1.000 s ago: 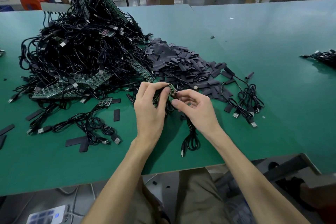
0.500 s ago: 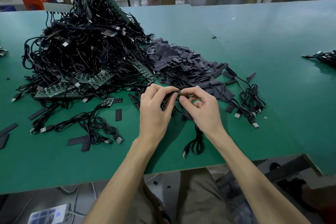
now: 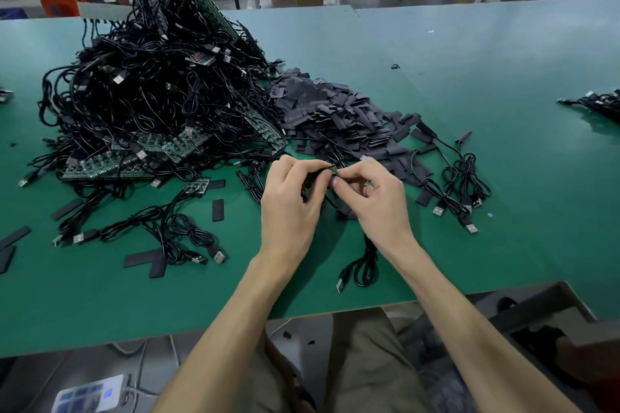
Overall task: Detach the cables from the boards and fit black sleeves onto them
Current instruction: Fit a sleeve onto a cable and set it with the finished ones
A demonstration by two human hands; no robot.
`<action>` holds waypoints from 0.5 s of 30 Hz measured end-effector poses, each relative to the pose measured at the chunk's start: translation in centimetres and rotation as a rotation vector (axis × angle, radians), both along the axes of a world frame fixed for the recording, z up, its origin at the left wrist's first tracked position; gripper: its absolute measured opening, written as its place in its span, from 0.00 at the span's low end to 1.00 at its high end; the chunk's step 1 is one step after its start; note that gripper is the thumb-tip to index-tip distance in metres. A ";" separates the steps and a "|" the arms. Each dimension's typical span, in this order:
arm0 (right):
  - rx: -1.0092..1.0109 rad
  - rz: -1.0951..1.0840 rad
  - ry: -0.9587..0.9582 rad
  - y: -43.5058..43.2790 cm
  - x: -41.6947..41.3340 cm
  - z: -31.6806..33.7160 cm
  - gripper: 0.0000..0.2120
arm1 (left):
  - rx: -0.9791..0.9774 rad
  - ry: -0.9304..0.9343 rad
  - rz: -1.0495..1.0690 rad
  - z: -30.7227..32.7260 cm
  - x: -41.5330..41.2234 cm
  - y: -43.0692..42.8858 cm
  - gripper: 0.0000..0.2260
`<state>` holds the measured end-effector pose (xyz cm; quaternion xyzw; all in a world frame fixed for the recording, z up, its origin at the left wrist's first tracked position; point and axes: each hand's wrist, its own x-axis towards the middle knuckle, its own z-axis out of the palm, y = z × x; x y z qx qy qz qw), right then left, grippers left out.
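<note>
Pinching the small board (image 3: pixel 333 170) from both sides, we hold it lifted above the table (image 3: pixel 503 84), just in front of the black sleeves (image 3: pixel 335 114). Our left hand (image 3: pixel 292 208) curls its fingers and thumb round the board's left part. Our right hand (image 3: pixel 375 204) nips the right tip between thumb and forefinger, with its other fingers tucked loosely under.

We judge the step to be freeing the cable (image 3: pixel 364 265) from the board. To do it well we would grip close to the joint, steady the board with the left, and pull straight along the cable's line rather than twist, so the wires do not tear. Our fingertips hide the joint, so we cannot tell how it is fixed.

The board is green and tiny, with a dark edge showing between our thumbs. The cable is thin, black and coiled. It droops from under our hands to the table, and its silver plug (image 3: pixel 340 284) lies near the table's front edge. A big heap of cables and boards (image 3: pixel 161 94) waits on the left, touching the sleeves.
</note>
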<state>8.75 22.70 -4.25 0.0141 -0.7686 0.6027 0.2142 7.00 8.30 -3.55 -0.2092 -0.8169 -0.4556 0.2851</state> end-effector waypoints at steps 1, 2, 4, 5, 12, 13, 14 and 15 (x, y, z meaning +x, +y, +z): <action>0.024 -0.009 0.011 0.0 0.1 0.0 0.10 | 0.001 -0.007 0.004 0.0 0.1 0.0 0.05; 0.052 -0.017 0.021 -0.1 0.1 0.0 0.09 | 0.003 -0.014 0.006 0.0 0.1 0.1 0.05; 0.134 -0.047 0.055 -0.1 0.2 0.0 0.08 | 0.006 -0.022 0.007 0.0 0.3 0.2 0.04; 0.177 -0.066 0.077 -0.2 0.3 0.0 0.08 | 0.010 -0.023 0.009 0.0 0.3 0.2 0.04; -0.040 -0.109 0.002 0.0 0.0 0.0 0.08 | -0.023 -0.005 0.067 0.2 0.2 -0.2 0.05; -0.099 -0.127 -0.008 0.2 0.0 0.0 0.07 | -0.034 0.002 0.091 0.2 0.1 -0.4 0.06; -0.155 -0.145 -0.005 0.4 -0.1 0.0 0.05 | -0.032 0.000 0.110 0.3 0.0 -0.6 0.06; -0.205 -0.170 0.004 0.6 -0.1 0.0 0.04 | -0.022 -0.008 0.126 0.4 -0.1 -0.9 0.06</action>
